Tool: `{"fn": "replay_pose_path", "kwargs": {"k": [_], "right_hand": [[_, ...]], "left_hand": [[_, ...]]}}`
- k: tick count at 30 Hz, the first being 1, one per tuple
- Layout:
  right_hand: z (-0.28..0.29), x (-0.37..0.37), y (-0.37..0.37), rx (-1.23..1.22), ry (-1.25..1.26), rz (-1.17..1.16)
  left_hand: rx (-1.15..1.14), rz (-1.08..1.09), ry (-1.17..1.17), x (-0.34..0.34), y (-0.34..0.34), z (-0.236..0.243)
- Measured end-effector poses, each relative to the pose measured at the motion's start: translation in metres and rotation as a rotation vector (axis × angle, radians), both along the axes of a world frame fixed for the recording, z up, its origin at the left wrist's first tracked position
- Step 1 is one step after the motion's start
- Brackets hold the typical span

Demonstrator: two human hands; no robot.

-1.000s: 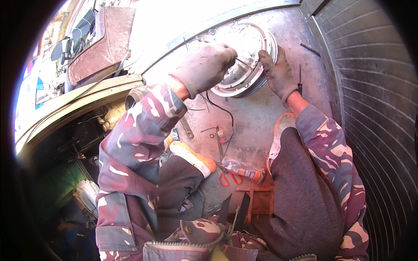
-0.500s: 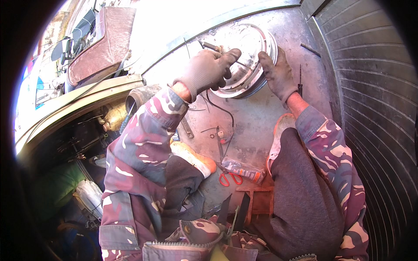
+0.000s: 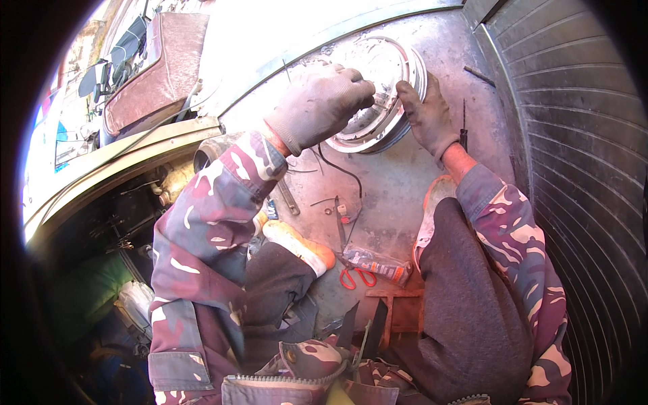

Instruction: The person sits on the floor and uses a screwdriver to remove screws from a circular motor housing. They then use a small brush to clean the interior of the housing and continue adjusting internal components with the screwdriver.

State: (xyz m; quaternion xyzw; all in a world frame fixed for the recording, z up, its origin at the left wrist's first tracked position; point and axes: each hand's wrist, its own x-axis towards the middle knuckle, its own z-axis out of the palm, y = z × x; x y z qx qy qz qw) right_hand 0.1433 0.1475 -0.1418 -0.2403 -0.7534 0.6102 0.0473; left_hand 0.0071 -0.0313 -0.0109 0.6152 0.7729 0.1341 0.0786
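Note:
A round silver metal wheel (image 3: 378, 132), like a rim or hub, is propped tilted on the metal floor in front of me. My right hand (image 3: 428, 115), in a dirty grey glove, grips its right edge, thumb on the near face. Gloved too, my left hand (image 3: 325, 104) is closed over the wheel's left part, knuckles up. Whatever its fingers hold is hidden behind the hand. A black cable (image 3: 345, 172) curves over the floor below the wheel.
Between my feet lie red-handled scissors (image 3: 358, 278), a clear plastic packet (image 3: 378, 263) and a wrench (image 3: 289, 198). A black-handled screwdriver (image 3: 464, 135) is right of my right hand. A ribbed metal wall (image 3: 580, 101) rises at the right; a brown padded seat (image 3: 158, 74) stands far left.
My left hand has turned over and its fingers have curled in. A thin shaft and dark handle seen at it before are now hidden. My right hand stays on the wheel's edge.

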Motion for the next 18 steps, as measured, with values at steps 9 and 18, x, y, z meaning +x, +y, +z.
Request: {"fn": "replay_pose_path", "kwargs": {"k": [9, 18], "right_hand": [[0.001, 0.000, -0.001, -0.035, -0.010, -0.009], [0.004, -0.001, -0.001, -0.014, -0.008, -0.019]], "left_hand": [[-0.160, 0.795, -0.825, 0.019, 0.000, -0.001], [-0.318, 0.989, -1.466, 0.021, 0.014, 0.019]]}}
